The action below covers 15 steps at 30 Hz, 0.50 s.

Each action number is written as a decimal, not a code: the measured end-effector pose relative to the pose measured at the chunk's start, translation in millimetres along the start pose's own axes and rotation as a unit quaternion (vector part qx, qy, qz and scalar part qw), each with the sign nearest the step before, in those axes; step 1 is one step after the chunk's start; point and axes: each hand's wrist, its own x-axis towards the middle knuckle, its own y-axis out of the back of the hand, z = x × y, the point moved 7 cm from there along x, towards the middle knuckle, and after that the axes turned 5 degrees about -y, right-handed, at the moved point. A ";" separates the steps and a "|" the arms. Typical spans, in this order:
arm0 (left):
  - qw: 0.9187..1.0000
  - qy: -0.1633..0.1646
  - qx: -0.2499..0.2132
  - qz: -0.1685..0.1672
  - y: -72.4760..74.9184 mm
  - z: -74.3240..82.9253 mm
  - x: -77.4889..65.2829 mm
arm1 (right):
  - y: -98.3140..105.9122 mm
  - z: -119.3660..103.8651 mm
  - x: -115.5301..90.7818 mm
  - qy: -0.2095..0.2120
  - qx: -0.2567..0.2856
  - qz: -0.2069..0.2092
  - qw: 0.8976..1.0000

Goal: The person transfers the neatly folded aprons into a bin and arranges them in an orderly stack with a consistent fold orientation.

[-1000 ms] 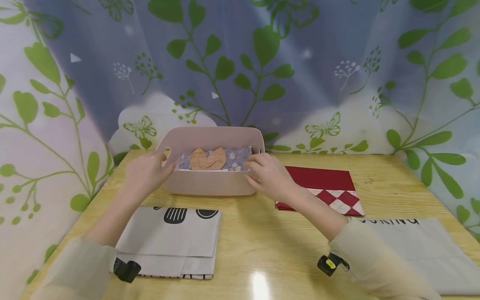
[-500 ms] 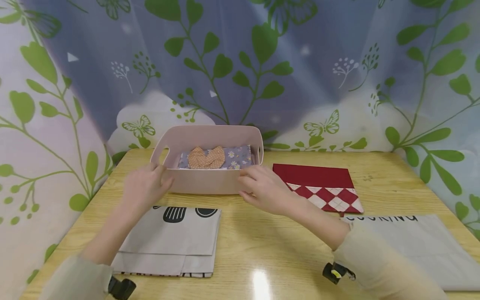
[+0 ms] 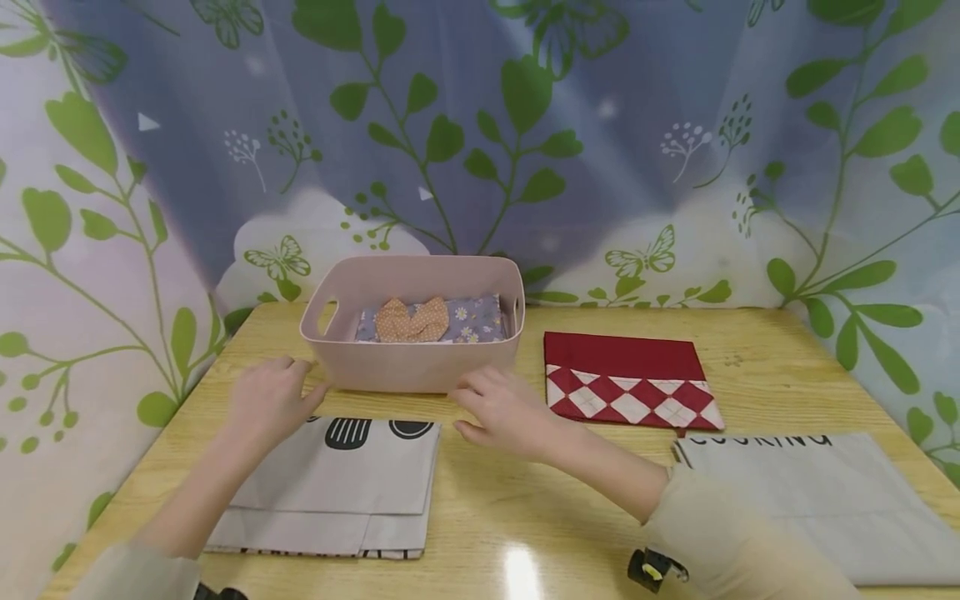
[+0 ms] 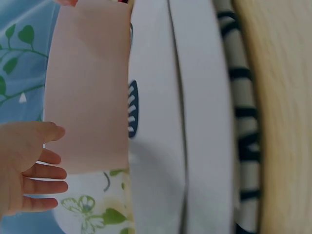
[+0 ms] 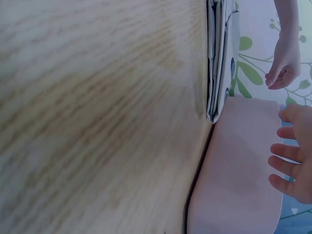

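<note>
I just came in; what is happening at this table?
A person's left hand and right hand are near a pink bin, fingers loose, gripping nothing. In it lie an orange dotted bow and purple daisy fabric. On the wooden table lie a folded utensil-print cloth, a red cloth with white diamonds and a cloth lettered COOKING.
</note>
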 end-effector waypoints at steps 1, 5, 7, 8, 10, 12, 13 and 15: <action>1.000 0.004 0.001 -0.007 -1.9 -2.8 -2.3 | -2.6 -1.2 0.0 -0.003 -0.002 -0.007 1.000; 0.999 0.026 -0.012 -0.036 -10.2 -15.2 -9.8 | -11.4 -4.4 0.0 -0.022 0.004 -0.043 0.999; 0.997 0.039 -0.022 -0.058 -15.0 -20.7 -13.3 | -15.9 -7.1 0.5 -0.029 0.009 -0.065 0.997; 0.996 0.044 -0.029 -0.069 -17.3 -23.5 -15.1 | -18.2 -8.9 1.0 -0.033 0.013 -0.079 0.996; 0.993 0.057 -0.044 -0.092 -21.5 -28.3 -19.1 | -23.4 -13.4 2.1 -0.041 0.018 -0.107 0.993; 0.989 0.067 -0.059 -0.117 -25.2 -32.8 -23.2 | -28.3 -18.4 3.7 -0.051 0.024 -0.133 0.990; 0.987 0.072 -0.066 -0.129 -27.0 -35.0 -25.2 | -30.4 -20.8 4.3 -0.061 0.031 -0.148 0.987; 0.982 0.083 -0.078 -0.153 -30.3 -38.8 -29.1 | -34.2 -24.6 5.5 -0.078 0.046 -0.166 0.982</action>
